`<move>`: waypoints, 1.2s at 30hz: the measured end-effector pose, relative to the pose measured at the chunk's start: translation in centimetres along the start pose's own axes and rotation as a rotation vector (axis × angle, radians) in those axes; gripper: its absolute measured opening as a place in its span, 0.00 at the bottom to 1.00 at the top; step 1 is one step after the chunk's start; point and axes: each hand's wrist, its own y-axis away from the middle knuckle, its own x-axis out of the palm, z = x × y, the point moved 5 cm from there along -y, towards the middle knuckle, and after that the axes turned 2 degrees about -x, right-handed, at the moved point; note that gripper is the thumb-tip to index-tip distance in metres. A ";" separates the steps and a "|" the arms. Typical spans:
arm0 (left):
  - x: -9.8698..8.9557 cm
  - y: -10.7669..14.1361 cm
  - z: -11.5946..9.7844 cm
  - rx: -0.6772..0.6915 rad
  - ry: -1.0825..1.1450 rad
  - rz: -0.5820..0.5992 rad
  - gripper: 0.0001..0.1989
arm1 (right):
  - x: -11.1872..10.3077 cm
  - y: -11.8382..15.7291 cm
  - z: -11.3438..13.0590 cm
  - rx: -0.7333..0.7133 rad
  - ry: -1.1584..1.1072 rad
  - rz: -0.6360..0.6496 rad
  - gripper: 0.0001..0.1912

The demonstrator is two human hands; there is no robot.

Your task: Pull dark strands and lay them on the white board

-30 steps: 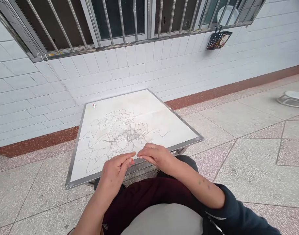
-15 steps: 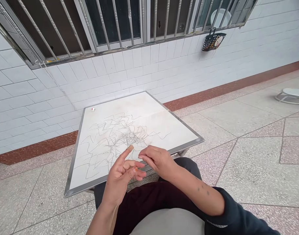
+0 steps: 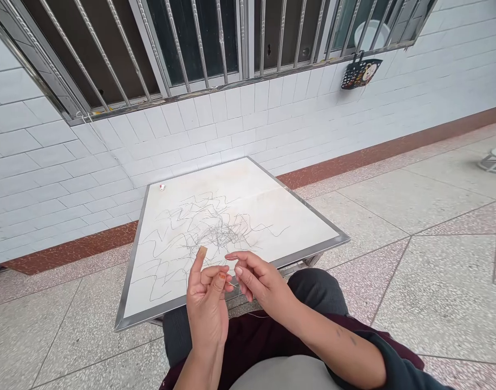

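Note:
My left hand (image 3: 208, 303) is just over the table's near edge, thumb and fingertips pinched on a thin strand (image 3: 234, 285). Its raised index finger has a tan wrap or cover (image 3: 202, 251) at the tip, and the thumbnail looks orange. Close beside it, my right hand (image 3: 266, 284) has its index finger stretched out above the thumb with a gap between, the other fingers loosely curled. A fine strand trails below the right hand over my lap. Many thin dark wavy strands (image 3: 221, 235) spread over the white tabletop (image 3: 268, 200), densest in the middle.
The table has a grey metal rim (image 3: 128, 295) and stands near a white tiled wall (image 3: 215, 124) under a barred window (image 3: 195, 43). A small red-and-white object (image 3: 162, 187) lies at its far left corner. A dark patterned bag (image 3: 360, 73) hangs from the bars; a stool (image 3: 495, 160) stands at right.
My left fingers have closed into a pinch. My right hand has come closer to them, and its thumb and index finger have parted. The view has shifted slightly.

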 end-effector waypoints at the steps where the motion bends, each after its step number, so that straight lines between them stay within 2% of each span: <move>1: 0.0 0.1 0.0 -0.002 0.011 -0.002 0.32 | 0.2 0.0 -0.1 0.010 -0.031 0.009 0.16; 6: 0.2 0.5 -0.4 0.035 0.052 -0.001 0.28 | 0.9 0.1 -0.4 0.056 -0.191 0.044 0.16; 11: 0.5 1.2 -0.2 0.035 0.031 0.022 0.24 | 0.8 0.0 0.1 0.031 -0.265 0.011 0.14; 20: 0.2 1.6 0.0 0.076 -0.053 0.014 0.20 | 0.5 0.2 0.9 -0.010 -0.282 -0.018 0.11; 25: 0.4 1.8 0.2 0.059 -0.116 0.082 0.19 | 0.3 0.1 1.0 -0.038 -0.285 -0.043 0.11; 31: 0.4 2.0 0.1 0.042 -0.221 0.081 0.21 | -0.2 0.2 0.7 -0.043 -0.259 -0.114 0.09; 36: 0.4 1.9 0.2 0.008 -0.256 0.087 0.20 | 0.0 0.2 0.6 -0.044 -0.299 -0.123 0.10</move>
